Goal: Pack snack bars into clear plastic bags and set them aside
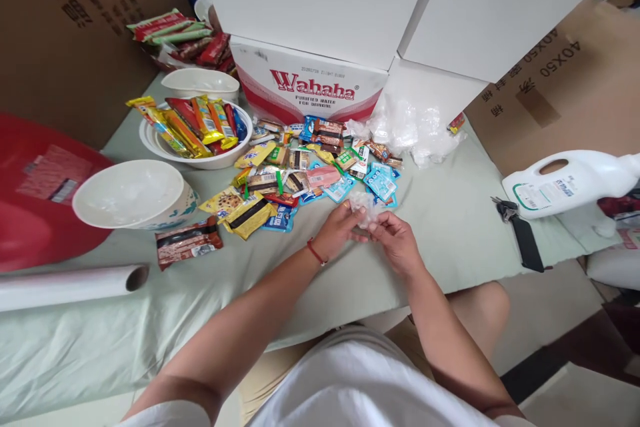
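Both my hands pinch a small, crumpled clear plastic bag [364, 208] just in front of the snack pile. My left hand [341, 230], with a red cord at the wrist, grips its left side. On the other side, the fingers of my right hand [397, 237] are closed on its lower edge. Behind them spreads a heap of wrapped snacks [303, 163], with light blue packets [381, 181] closest to my right hand and a yellow packet [249, 215] to the left. A pile of clear plastic bags [407, 127] lies at the back right.
At left stand a white paper bowl [133, 193], a bowl rim [220, 161] holding yellow and red bars, and a plastic roll [75, 285]. A Wahaba-style printed carton [310, 83] backs the table. A white jug [575, 180] and keys with a black holder [525, 240] lie right.
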Demonstrator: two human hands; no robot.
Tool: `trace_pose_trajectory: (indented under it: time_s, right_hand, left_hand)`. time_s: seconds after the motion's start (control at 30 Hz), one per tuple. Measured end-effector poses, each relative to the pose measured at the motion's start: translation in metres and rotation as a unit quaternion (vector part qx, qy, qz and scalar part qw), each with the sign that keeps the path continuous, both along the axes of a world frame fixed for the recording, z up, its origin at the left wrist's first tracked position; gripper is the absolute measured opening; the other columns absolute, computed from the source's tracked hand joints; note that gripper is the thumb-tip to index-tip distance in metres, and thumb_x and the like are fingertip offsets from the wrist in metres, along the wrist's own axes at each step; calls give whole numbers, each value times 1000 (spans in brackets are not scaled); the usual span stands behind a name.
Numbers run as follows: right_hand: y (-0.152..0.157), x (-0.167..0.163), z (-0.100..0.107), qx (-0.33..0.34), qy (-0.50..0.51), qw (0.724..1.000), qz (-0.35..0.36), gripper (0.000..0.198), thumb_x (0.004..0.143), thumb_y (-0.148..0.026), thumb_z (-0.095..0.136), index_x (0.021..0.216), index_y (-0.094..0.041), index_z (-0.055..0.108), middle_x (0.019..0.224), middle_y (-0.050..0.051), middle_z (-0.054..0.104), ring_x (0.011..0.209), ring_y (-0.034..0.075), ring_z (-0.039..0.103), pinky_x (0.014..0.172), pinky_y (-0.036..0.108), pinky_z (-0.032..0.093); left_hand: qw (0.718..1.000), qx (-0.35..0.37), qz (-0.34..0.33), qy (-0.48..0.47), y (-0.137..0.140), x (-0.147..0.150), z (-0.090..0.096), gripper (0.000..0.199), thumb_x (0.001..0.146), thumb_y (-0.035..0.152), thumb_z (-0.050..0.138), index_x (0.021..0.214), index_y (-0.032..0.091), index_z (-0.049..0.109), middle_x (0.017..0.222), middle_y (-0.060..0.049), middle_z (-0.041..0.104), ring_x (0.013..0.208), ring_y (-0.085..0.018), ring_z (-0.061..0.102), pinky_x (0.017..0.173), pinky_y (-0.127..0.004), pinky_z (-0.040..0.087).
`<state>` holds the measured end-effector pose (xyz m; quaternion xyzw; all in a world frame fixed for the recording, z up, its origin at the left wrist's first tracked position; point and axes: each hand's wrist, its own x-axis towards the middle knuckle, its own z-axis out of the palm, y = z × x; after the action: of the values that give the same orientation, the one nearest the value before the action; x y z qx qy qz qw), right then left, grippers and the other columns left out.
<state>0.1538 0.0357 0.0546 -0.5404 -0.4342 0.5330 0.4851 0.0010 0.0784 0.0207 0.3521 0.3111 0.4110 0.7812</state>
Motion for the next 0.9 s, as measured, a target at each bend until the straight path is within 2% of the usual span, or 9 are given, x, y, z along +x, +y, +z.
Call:
trace_pose_trajectory:
  time_s: [0.1,0.27,0.4,0.57,0.6,0.67,0.77,0.83,0.9]
  right_hand:
    - [0,2,4,2,4,999,43,33,79,-54,82,86,-24,71,78,0,66,68,16,54,70,31,44]
    - [2,26,6,-2,-4,1000,-28,34,76,-54,83,84,-24,69,77,-1,62,64,14,49,64,30,42]
    - [2,46,4,-11,7,996,-86,35,75,-54,84,81,-23,66,77,-1,59,63,13,47,60,27,41]
    - [11,39,5,-19,9,996,-87,53,82,-73,68,99,-24,71,98,6,67,83,19,58,67,29,49]
    - [14,33,5,-18,-5,997,-74,54,80,-73,69,102,-24,71,99,6,69,85,20,59,68,30,50]
    - [21,23,4,-13,-37,998,-53,48,76,-67,78,96,-23,71,89,3,68,78,18,57,67,29,47]
    - [26,18,-3,-23,-26,997,-74,41,72,-57,84,79,-22,64,67,-4,56,61,13,45,56,26,37]
    - [24,21,-9,-56,11,995,-81,41,70,-55,85,76,-22,61,63,-5,51,57,12,40,52,26,31]
    - [17,26,-15,-79,-1,994,-82,40,70,-54,85,79,-22,63,64,-4,52,56,12,40,51,27,32]
  left_hand:
    - [999,-23,16,-22,5,1,-4,56,63,55,90,94,17,62,85,-2,68,71,-13,65,65,-26,56]
    - [997,-27,64,-17,11,-3,-7,47,61,42,93,80,17,58,75,3,60,65,-7,56,58,-20,44]
    - [995,-29,96,-9,15,-5,-7,48,62,41,91,82,20,52,74,5,57,62,-7,54,57,-20,41]
    - [990,48,119,63,11,-2,-10,41,69,41,84,85,21,53,71,7,56,61,-8,52,57,-22,41]
    - [987,69,118,85,10,-1,-10,39,70,41,84,84,21,54,70,6,56,61,-9,51,58,-22,41]
    - [983,94,118,105,8,-1,-10,38,71,43,84,83,21,55,71,6,56,62,-9,50,59,-23,40]
    - [988,62,138,35,8,-1,-7,42,69,47,85,81,21,55,74,5,57,66,-10,51,62,-23,42]
    - [989,15,147,-30,10,-2,-5,45,66,47,87,82,22,54,78,4,59,70,-11,55,66,-24,46]
    - [987,-26,142,-65,13,-3,-4,48,64,48,88,84,22,53,80,4,60,73,-12,59,69,-26,50]
